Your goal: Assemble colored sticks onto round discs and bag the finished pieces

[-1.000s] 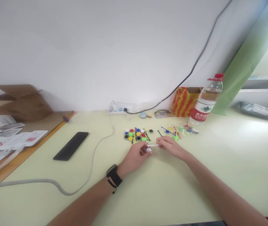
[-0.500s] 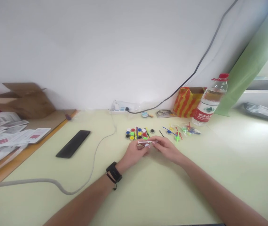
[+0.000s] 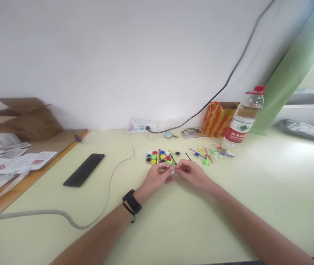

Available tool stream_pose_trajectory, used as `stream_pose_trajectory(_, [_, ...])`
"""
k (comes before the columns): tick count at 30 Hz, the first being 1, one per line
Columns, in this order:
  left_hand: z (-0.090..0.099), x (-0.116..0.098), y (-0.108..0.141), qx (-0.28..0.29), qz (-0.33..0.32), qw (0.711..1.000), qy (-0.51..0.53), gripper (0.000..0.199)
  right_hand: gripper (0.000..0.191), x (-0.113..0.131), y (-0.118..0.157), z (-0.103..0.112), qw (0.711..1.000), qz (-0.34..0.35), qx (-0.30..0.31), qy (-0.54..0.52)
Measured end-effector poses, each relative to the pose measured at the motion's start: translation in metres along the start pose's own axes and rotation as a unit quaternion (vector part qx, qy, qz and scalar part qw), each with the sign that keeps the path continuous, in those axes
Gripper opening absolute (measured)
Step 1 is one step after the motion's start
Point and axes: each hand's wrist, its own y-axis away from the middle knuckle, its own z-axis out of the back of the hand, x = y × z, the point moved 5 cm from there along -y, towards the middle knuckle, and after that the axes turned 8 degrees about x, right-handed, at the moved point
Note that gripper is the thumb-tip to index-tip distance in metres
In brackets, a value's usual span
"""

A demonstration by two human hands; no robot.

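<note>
Pinching a white stick (image 3: 166, 166) and white disc (image 3: 172, 172), the left hand (image 3: 156, 179) has thumb and fingers closed, just in front of the coloured discs (image 3: 153, 157). The right hand's (image 3: 192, 175) fingertips are beside the disc; I cannot tell whether they grip anything.

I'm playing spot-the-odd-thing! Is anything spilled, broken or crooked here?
Nothing looks spilled or broken. One black disc sits apart, right of the bunched coloured discs, so it looks a bit left out. The bottle seems to lean, but the camera may just be bending the picture.
</note>
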Motion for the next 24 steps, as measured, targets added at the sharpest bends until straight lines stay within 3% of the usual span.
stream_pose_trajectory(4, [0.0003, -0.0006, -0.0002, -0.003, 0.008, 1.000, 0.004, 0.037, 0.022, 0.0015, 0.0000, 0.0013, 1.000, -0.008, -0.004, -0.005])
stream_pose_trajectory(11, [0.0019, -0.0010, -0.0008, -0.013, 0.016, 1.000, 0.020, 0.035, 0.026, 0.0018, 0.0007, 0.0032, 0.991, -0.033, 0.002, -0.126])
stream_pose_trajectory(24, [0.0000, -0.0084, 0.0022, -0.020, -0.058, 0.998, 0.002, 0.031, 0.019, -0.0047, -0.0008, 0.0073, 0.998, -0.026, -0.017, -0.048])
